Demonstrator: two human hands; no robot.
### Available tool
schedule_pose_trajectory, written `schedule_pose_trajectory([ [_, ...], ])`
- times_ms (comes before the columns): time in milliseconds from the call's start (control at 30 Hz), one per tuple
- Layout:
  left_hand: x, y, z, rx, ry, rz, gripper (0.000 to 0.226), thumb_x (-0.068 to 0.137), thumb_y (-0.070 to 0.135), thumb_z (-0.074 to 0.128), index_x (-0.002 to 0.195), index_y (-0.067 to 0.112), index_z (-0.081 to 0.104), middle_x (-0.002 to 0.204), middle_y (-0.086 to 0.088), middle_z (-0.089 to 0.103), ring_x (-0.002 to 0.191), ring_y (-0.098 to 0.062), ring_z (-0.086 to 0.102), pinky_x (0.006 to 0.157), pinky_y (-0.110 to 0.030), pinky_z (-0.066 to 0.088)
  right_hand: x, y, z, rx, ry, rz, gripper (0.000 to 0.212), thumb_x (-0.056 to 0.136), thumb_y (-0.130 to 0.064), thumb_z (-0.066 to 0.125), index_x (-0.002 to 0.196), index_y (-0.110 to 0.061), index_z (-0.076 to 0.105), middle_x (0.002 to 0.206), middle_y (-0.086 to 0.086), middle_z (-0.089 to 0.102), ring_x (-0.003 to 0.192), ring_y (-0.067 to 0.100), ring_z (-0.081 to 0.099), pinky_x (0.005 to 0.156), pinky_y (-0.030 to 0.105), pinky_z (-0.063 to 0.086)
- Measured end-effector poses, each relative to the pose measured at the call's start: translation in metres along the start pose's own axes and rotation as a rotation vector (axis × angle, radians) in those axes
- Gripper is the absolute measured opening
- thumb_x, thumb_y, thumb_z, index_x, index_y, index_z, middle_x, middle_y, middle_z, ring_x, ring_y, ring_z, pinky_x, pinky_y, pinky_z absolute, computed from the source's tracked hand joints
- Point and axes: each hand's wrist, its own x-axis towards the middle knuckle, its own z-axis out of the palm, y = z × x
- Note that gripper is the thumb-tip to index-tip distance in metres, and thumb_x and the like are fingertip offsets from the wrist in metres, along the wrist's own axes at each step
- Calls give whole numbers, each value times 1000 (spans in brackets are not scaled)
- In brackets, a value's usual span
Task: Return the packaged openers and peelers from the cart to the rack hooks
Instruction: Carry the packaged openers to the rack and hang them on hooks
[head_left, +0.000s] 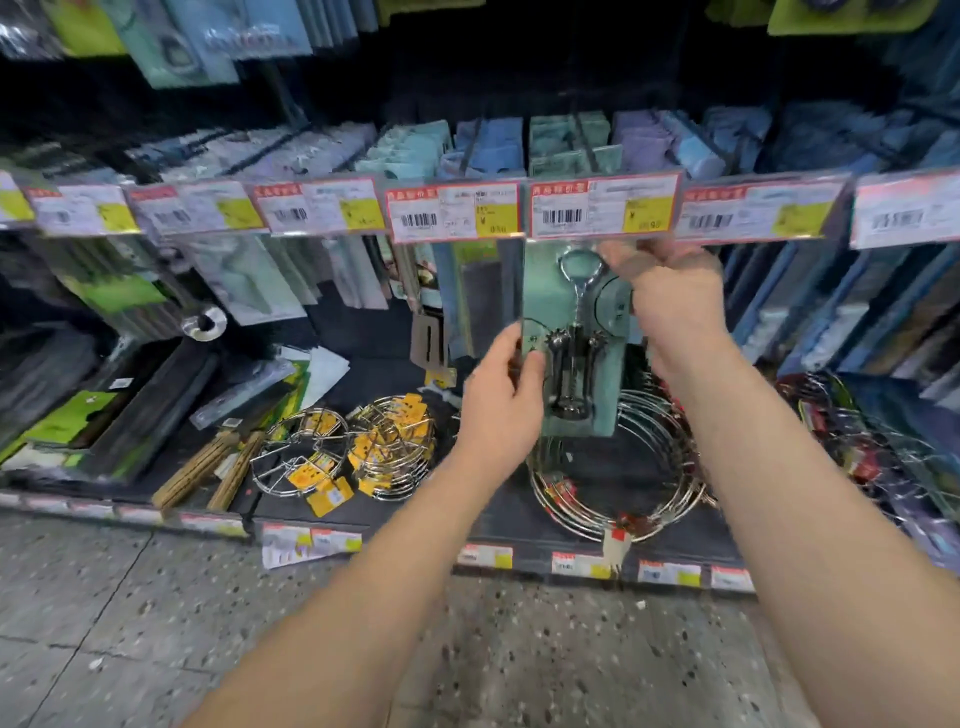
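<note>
Directly ahead in the head view, a packaged opener (571, 338), a metal winged corkscrew sealed on a teal card, is held upright against the store rack. Its top sits just under a price label (602, 208) at the end of a hook. The left hand (506, 395) pinches the card's lower left edge, its grip clamped there with the thumb in front. The right hand (670, 301) curls round the top right corner, its grip clamped there too; the hang hole and the hook itself are hidden.

The pack is probably bottom-heavy from the steel tool, with a stiff card and a slick plastic cover, so holding the card edges at top and bottom looks sound.

Below, a dark bottom shelf (363, 374) carries wire rings (618, 493) on the right and wire baskets (389, 447) with yellow tags to the left. More carded goods hang on both sides. Nearest is the speckled stone floor (467, 649). No cart is in view.
</note>
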Motion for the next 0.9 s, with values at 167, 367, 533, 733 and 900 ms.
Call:
schedule_pose_trajectory([
  [167,47,5,13,-27,77,-22,48,105,21,58,152,18,50,104,0,72,86,-13,63,83,-23,53,56,12,6,-244,-46,240,53,90,-31,69,136,-6,59,138,14,62,120,28,64,97,37,56],
  [367,39,14,17,52,68,-158,62,98,20,67,156,18,44,151,-5,58,140,-22,54,119,-37,42,46,8,-4,-521,-75,183,53,92,-38,69,140,-16,58,145,5,58,131,25,55,110,33,43],
  [533,10,54,8,324,-16,-158,49,101,27,60,149,23,54,132,-7,71,115,-24,67,98,-32,50,17,6,-39,-667,-197,214,43,86,-30,73,126,-15,68,119,6,70,108,23,66,89,26,49],
  [733,-14,125,14,558,-250,-69,49,99,36,57,145,23,56,143,-4,65,129,-29,62,105,-47,52,-31,-30,-76,-945,-299,208,46,92,-24,67,136,-17,62,127,13,70,118,32,65,100,39,51],
  [900,-34,192,30,680,-449,11,45,99,36,57,142,25,58,140,-7,65,127,-32,61,105,-44,51,-61,-81,-125,-981,-314,345,48,95,-22,63,142,-20,56,131,10,68,120,31,63,100,39,51],
])
